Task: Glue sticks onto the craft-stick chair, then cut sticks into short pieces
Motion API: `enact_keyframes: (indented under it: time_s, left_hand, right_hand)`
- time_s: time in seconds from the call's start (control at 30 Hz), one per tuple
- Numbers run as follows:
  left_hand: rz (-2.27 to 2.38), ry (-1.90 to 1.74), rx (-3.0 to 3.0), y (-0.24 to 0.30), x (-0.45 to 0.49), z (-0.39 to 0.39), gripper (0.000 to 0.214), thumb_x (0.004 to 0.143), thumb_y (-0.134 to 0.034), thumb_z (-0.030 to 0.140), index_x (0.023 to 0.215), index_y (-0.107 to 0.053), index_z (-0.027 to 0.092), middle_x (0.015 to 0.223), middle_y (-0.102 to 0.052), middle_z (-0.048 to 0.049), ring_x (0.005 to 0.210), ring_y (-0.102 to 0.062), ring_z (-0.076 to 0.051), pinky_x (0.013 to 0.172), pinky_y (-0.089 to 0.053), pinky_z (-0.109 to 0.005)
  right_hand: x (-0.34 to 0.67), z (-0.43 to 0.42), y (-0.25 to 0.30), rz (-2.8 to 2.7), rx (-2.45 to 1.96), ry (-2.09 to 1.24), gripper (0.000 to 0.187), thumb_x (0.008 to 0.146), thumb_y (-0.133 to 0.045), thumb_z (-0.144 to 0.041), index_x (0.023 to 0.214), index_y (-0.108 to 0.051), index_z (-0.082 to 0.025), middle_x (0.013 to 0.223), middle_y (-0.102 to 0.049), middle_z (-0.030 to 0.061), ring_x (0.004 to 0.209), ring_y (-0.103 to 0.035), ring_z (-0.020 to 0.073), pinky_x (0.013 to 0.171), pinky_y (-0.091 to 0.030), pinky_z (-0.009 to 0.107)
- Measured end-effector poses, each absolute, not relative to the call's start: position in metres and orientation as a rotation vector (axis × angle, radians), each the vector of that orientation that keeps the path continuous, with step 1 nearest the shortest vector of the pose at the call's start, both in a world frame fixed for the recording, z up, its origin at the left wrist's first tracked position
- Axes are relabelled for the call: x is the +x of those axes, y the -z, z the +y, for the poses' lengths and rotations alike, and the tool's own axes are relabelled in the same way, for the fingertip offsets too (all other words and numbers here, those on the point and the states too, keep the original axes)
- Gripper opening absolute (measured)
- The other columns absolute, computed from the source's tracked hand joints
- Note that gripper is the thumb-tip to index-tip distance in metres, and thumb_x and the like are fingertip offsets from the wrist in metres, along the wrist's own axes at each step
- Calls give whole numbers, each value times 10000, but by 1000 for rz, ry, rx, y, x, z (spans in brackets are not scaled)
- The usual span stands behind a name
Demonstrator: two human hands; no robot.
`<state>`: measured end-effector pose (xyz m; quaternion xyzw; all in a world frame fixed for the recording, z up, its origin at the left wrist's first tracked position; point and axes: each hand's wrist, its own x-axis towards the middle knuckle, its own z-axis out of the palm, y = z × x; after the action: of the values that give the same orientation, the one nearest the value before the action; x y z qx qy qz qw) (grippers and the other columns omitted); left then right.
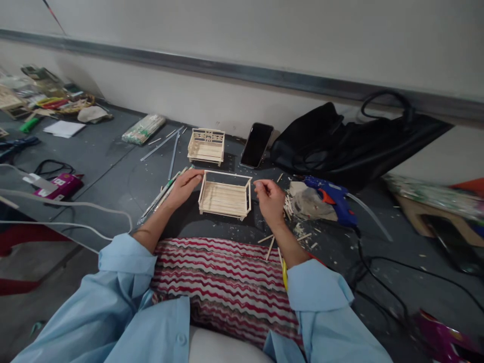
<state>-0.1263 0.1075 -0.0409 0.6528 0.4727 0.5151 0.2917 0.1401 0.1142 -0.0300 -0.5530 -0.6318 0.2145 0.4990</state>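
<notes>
Now left hand (186, 185) touches stick frame (225, 195), fingers loose; right hand (269, 197) pinching sth tiny

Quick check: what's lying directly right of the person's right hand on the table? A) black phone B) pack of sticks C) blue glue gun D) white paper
C: the blue glue gun lies just right of the right hand, while the black phone leans against the wall behind the stick frame.

a pale wall (264, 30) ran behind the grey surface (106, 166), crossed by a grey metal strip (227, 68). the light was dim and even. a black bag (340, 146) slumped against the wall, and white cables (75, 212) trailed at the left.
</notes>
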Motion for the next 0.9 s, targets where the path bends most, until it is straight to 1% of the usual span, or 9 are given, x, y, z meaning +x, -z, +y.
enact_keyframes:
  time_s: [0.1,0.2,0.3,0.4,0.5,0.57,0.67,0.77,0.9]
  left_hand:
    - [1342,-1432,1670,40,-122,108,321,875,-471,401,942,-667,155,803,-646,-33,692,-546,-125,651,-428,-249]
    - [1458,-1455,1756,38,-119,110,266,844,-525,388,816,-653,157,733,-619,-12,688,-527,-122,647,-402,-240]
    - [1623,-1517,1785,35,-124,113,200,841,-520,318,766,-622,163,678,-573,7,649,-489,-110,632,-366,-238]
    - [1793,-1689,1545,34,-134,118,252,854,-465,268,628,-516,171,578,-457,31,586,-419,-96,575,-313,-233]
    - [1794,-1772,1212,36,-141,122,365,877,-411,322,540,-369,188,500,-297,52,495,-313,-88,490,-250,-230]
    - [1718,-1691,1164,38,-141,123,386,871,-421,368,533,-369,191,480,-271,57,467,-282,-84,458,-227,-225]
    - [1600,-1445,1340,37,-140,120,362,831,-495,393,546,-477,170,469,-317,56,460,-289,-76,442,-222,-214]
    - [1446,-1164,1475,29,-145,112,319,795,-548,417,637,-601,145,497,-399,42,461,-314,-69,435,-231,-200]
    - [1164,-777,1551,10,-160,96,272,739,-637,394,785,-687,131,583,-505,6,498,-374,-70,446,-253,-193]
  right_hand:
    - [139,114,30,-1534,-1341,-523,277,832,-511,-431,840,-649,-191,712,-647,11,600,-549,130,595,-432,263]
    - [138,114,30,-1537,-1335,-523,272,829,-515,-427,837,-648,-190,702,-642,8,603,-551,130,594,-430,261]
    - [138,113,30,-1535,-1334,-524,274,827,-517,-426,843,-649,-187,707,-644,7,604,-551,129,592,-428,260]
    - [138,113,29,-1535,-1345,-522,280,826,-519,-430,844,-651,-185,714,-650,10,601,-550,128,590,-428,261]
    - [139,113,29,-1531,-1345,-517,282,828,-517,-433,842,-649,-183,712,-649,9,596,-547,126,584,-427,258]
    - [139,113,30,-1521,-1330,-504,283,833,-511,-431,847,-647,-183,715,-648,9,594,-544,124,582,-427,255]
    - [139,114,30,-1491,-1314,-454,276,841,-508,-422,863,-647,-185,719,-647,6,595,-543,121,586,-428,253]
    - [140,114,29,-1441,-1311,-409,273,849,-505,-417,866,-647,-184,707,-638,0,577,-532,114,579,-424,250]
    - [140,113,27,-1415,-1298,-417,271,853,-504,-412,860,-646,-181,694,-628,-4,553,-519,106,563,-418,245]
